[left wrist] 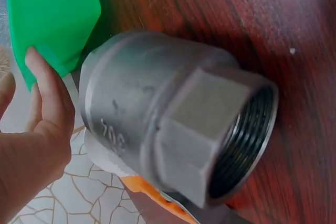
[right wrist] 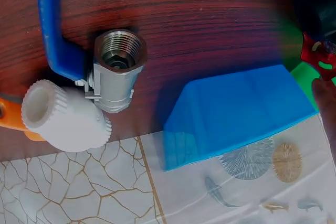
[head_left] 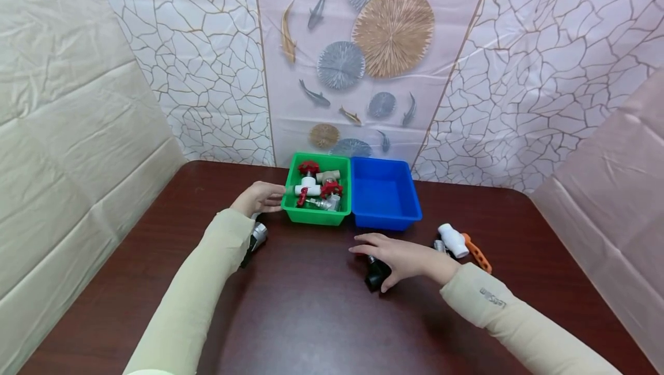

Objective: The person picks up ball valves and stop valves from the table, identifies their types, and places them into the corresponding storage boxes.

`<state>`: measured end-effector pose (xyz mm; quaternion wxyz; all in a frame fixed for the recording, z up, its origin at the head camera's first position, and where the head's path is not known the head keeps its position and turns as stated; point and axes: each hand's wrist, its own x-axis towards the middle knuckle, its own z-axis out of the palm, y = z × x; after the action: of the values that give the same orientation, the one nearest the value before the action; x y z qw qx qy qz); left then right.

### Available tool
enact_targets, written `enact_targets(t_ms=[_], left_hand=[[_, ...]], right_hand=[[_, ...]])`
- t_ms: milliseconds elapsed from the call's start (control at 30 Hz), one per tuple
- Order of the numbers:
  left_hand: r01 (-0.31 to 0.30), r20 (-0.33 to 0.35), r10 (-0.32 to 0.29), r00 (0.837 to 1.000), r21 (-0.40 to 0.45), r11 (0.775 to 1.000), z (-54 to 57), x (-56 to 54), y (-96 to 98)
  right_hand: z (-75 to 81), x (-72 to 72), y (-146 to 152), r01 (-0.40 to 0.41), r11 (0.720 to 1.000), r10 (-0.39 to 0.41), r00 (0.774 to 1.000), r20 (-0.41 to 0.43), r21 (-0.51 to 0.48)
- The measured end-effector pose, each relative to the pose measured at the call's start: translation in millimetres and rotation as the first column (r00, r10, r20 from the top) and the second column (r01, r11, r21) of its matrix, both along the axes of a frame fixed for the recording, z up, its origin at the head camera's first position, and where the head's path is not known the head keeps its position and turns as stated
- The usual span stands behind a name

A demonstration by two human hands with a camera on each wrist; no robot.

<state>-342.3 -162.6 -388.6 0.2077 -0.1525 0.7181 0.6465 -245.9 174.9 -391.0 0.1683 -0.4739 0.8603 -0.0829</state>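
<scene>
My left hand (head_left: 259,197) is at the left side of the green bin (head_left: 316,218), fingers extended against its wall. Several valves with red handles lie inside the bin, among them a white tee-shaped valve (head_left: 308,185). Below that hand lies a threaded metal fitting (left wrist: 173,108), large in the left wrist view. My right hand (head_left: 402,255) hovers with spread fingers over a black valve body (head_left: 376,276), its thumb beside it. A red handle (right wrist: 314,59) shows next to a fingertip in the right wrist view; the hand partly hides the black body in the head view.
A blue bin (head_left: 386,222) stands right of the green one. At right lie a white plastic valve (head_left: 453,241) with an orange handle (head_left: 478,254) and a metal ball valve (right wrist: 115,82) with a blue lever (right wrist: 52,24). Patterned cloth (head_left: 207,64) hangs behind the table.
</scene>
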Motion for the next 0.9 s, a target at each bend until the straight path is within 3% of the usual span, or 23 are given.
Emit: enact_targets(t_ms=[267, 567, 800, 900], left_hand=[[0.014, 0.038, -0.013, 0.999, -0.004, 1.000, 0.2, 0.1, 0.9], [0.014, 0.015, -0.014, 1.000, -0.002, 1.000, -1.5, -0.4, 2.1], [0.006, 0.011, -0.006, 1.000, -0.008, 1.000, -3.6, -0.9, 3.2], [0.000, -0.003, 0.000, 1.000, 0.001, 1.000, -5.2, -1.1, 3.2]], right_hand=[[-2.9, -1.1, -3.8, -0.010, 0.996, 0.019, 0.994, -0.103, 0.085], [-6.7, -1.7, -4.7, -0.015, 0.993, 0.033, 0.989, -0.147, 0.118], [-9.2, -2.9, -5.3, -0.116, 0.989, 0.138, 0.947, -0.290, 0.093], [-8.7, -4.0, -7.1, -0.120, 0.988, 0.143, 0.942, -0.304, 0.094]])
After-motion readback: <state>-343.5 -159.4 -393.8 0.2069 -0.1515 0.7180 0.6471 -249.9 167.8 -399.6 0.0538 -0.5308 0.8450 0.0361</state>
